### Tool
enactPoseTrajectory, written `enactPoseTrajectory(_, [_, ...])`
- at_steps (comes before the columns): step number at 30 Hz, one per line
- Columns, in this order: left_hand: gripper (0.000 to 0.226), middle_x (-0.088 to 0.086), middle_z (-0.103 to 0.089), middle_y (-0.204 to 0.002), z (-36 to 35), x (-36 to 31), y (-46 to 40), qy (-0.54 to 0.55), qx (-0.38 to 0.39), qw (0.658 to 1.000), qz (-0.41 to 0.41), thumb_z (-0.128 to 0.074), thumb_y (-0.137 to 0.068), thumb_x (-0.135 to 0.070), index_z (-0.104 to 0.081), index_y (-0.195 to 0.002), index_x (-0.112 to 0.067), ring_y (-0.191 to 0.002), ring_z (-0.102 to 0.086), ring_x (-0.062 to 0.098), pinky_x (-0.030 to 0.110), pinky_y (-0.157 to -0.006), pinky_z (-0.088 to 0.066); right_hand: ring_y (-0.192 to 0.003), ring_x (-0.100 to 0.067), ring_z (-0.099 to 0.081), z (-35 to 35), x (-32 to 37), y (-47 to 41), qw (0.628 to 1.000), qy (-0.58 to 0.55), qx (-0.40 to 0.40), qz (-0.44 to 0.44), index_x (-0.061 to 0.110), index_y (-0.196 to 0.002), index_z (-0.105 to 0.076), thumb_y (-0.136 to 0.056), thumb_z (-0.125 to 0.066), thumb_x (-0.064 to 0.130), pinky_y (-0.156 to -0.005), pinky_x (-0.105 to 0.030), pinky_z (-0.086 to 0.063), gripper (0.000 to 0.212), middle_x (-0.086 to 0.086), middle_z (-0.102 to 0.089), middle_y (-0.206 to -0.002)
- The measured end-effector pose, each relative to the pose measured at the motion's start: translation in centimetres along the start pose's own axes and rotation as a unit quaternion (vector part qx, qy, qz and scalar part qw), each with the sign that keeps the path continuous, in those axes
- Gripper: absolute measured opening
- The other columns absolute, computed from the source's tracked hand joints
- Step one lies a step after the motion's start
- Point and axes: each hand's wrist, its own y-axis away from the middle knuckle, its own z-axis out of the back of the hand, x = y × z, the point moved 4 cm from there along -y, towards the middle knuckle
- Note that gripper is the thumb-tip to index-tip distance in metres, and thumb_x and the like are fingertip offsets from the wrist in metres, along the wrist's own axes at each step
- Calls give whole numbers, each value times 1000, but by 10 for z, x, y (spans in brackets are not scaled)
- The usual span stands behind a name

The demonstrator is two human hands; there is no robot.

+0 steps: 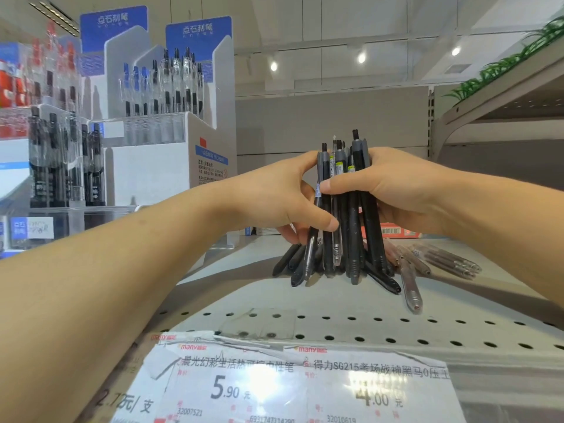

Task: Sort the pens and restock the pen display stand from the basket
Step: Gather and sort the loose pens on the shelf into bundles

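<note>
A bundle of black pens (351,215) stands upright with its tips on the grey shelf (244,288). My left hand (274,199) grips the bundle from the left, thumb across the front. My right hand (393,190) grips it from the right, thumb laid over the pens. The lower ends splay out on the shelf. A few translucent brownish pens (427,264) lie loose on the shelf to the right. The white pen display stand (171,141) with upright pens is at the left. No basket is visible.
More stands of black pens (61,166) fill the far left. A red box (393,231) lies behind the bundle. The perforated shelf front (366,328) carries price labels (274,389). An upper shelf (488,117) with green plants is at right.
</note>
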Motion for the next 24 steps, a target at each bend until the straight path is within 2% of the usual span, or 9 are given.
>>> enactPoseTrajectory(4, [100, -5, -66, -65, 0, -1, 0, -12, -17, 1000, 1, -80, -82, -17, -14, -155, -39, -63, -72, 19, 28, -58, -57, -72, -23, -75, -1, 1, 1, 1000, 11, 3, 9, 16, -101, -72, -82, -79, 10, -59, -30, -60, 21, -8, -76, -80])
enactPoseTrajectory(8, [106, 0, -65, -69, 9, -4, 0, 12, -77, 996, -44, -81, -81, -14, -12, -156, -45, -64, -71, 19, 30, -59, -59, -76, -25, -76, 1, 0, -1, 1000, 10, 6, 1, 11, -96, -70, -83, -77, 9, -65, -31, -61, 16, -8, -75, -78])
enactPoseTrajectory(14, [113, 16, -66, -106, 11, -8, 3, 19, -106, 991, -74, -82, -79, -13, -7, -154, -50, -73, -74, 22, 29, -60, -60, -86, -30, -77, 1, -2, -3, 1000, -9, 27, -4, 8, -98, -72, -84, -73, 7, -71, -37, -63, 14, -13, -78, -89])
enactPoseTrajectory(16, [113, 13, -51, -137, 14, -9, 3, 2, -124, 989, -83, -83, -77, -15, -8, -152, -53, -87, -74, 22, 28, -61, -60, -90, -31, -77, 0, -2, -4, 999, -21, 36, 1, 7, -110, -71, -84, -74, 9, -73, -37, -61, 26, -15, -78, -96])
enactPoseTrajectory(18, [113, 0, -30, -156, 15, -10, 3, -21, -133, 986, -96, -84, -76, -17, -9, -152, -54, -81, -72, 15, 25, -60, -59, -92, -31, -76, 1, -1, -4, 999, -34, 29, 4, 8, -118, -70, -83, -77, 12, -74, -36, -61, 36, -15, -77, -100])
enactPoseTrajectory(20, [114, -11, -15, -164, 15, -11, 3, -46, -133, 984, -106, -84, -75, -20, -8, -153, -52, -82, -69, 8, 20, -59, -58, -91, -29, -77, 0, 1, -3, 999, -29, 29, 13, 10, -115, -72, -84, -77, 14, -73, -35, -62, 31, -15, -77, -100])
enactPoseTrajectory(21, [114, -12, -12, -165, 15, -13, 4, -64, -134, 983, -108, -85, -75, -22, -7, -154, -51, -84, -68, -2, 16, -59, -56, -91, -29, -77, -1, 3, -2, 999, -25, 26, 14, 11, -112, -74, -85, -76, 14, -74, -36, -63, 27, -15, -77, -101])
enactPoseTrajectory(22, [116, -12, -12, -165, 15, -16, 5, -87, -138, 980, -110, -85, -75, -24, -5, -155, -48, -84, -65, -12, 13, -59, -54, -92, -30, -76, -3, 4, 0, 999, -23, 20, 13, 11, -110, -75, -86, -76, 15, -76, -39, -63, 24, -15, -77, -103])
enactPoseTrajectory(24, [118, -5, -23, -163, 14, -21, 6, -134, -145, 974, -115, -85, -74, -29, -2, -156, -45, -78, -67, -7, 9, -60, -52, -93, -31, -76, -6, 6, 3, 1000, -25, 10, 9, 8, -108, -75, -86, -76, 13, -81, -45, -62, 23, -16, -77, -103])
